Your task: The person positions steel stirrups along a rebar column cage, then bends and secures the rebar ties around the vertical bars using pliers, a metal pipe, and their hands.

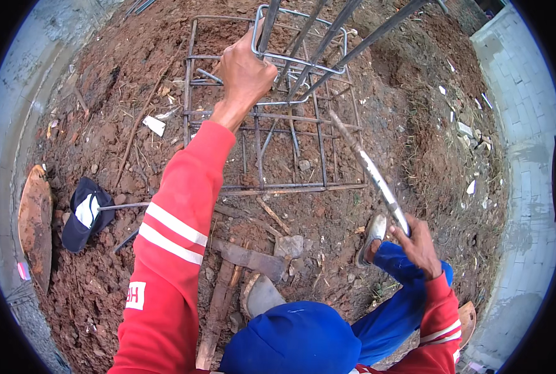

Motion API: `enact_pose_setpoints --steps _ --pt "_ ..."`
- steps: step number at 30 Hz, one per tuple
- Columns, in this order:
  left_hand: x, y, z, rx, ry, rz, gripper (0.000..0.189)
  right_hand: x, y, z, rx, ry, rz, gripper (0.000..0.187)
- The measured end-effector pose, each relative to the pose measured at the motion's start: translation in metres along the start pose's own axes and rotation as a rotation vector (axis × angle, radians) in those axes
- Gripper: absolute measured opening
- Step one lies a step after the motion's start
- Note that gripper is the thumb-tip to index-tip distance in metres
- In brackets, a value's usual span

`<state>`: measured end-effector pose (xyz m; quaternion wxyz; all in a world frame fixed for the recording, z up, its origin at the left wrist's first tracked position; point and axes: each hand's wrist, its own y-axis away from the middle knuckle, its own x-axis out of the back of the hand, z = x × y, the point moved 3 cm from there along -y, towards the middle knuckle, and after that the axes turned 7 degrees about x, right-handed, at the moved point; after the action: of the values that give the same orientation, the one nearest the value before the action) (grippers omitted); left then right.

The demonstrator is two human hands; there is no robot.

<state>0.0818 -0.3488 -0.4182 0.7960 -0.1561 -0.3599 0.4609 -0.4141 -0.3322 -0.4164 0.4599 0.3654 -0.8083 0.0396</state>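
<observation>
My left hand (247, 70) is closed around the leftmost upright steel rebar (269, 23) of a column cage, beside a rectangular wire stirrup (301, 61). Several dark bars slant up out of the top of the view. Under them a rebar mat of crossed rods (257, 149) stands over the soil. In my right hand (416, 243) is the lower end of a worn silver metal bar (376, 177). Its brownish upper tip points up and left, near the mat's right side. My fingers hide part of the left rebar.
A long-handled tool with an iron head (250, 259) lies near my blue-clothed knee (292, 336). At left are a dark cap (83, 215) and a rusty metal blade (37, 219). A concrete wall (6, 117) rises at left, a block wall (525, 140) at right.
</observation>
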Motion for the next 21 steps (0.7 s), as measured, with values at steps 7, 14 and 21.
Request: enact_pose_setpoints --steps 7,14,21 --pt "0.006 0.001 0.006 -0.006 -0.026 -0.005 0.071 -0.125 0.021 -0.078 -0.607 -1.084 -0.355 0.03" --pt "0.002 0.0 0.004 -0.065 0.042 0.026 0.076 -0.161 -0.015 -0.107 -0.434 -1.057 -0.136 0.023" --pt "0.004 0.001 0.006 0.035 -0.005 -0.006 0.069 -0.183 0.006 -0.123 -0.246 -0.592 -0.003 0.032"
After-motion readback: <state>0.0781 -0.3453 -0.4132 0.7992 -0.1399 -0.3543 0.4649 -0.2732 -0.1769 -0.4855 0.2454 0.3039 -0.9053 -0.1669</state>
